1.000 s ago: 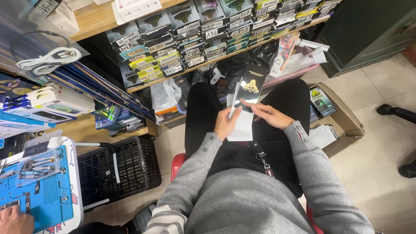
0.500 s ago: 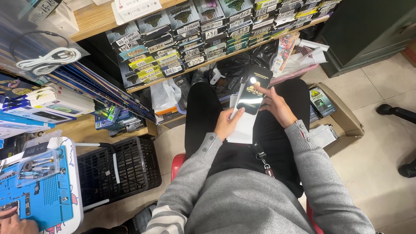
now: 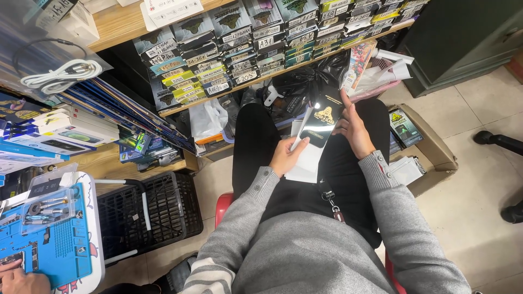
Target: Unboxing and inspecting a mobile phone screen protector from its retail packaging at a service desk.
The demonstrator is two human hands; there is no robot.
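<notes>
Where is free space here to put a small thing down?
Bare tiled floor lies right of the open cardboard box. A smaller floor patch sits between the black plastic crate and the knees. The wooden shelves are packed with boxes.

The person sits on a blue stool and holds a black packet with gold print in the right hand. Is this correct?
Not quite. The head view shows the stool is red, not blue. The rest is correct: the right hand holds the black packet with gold print.
</notes>
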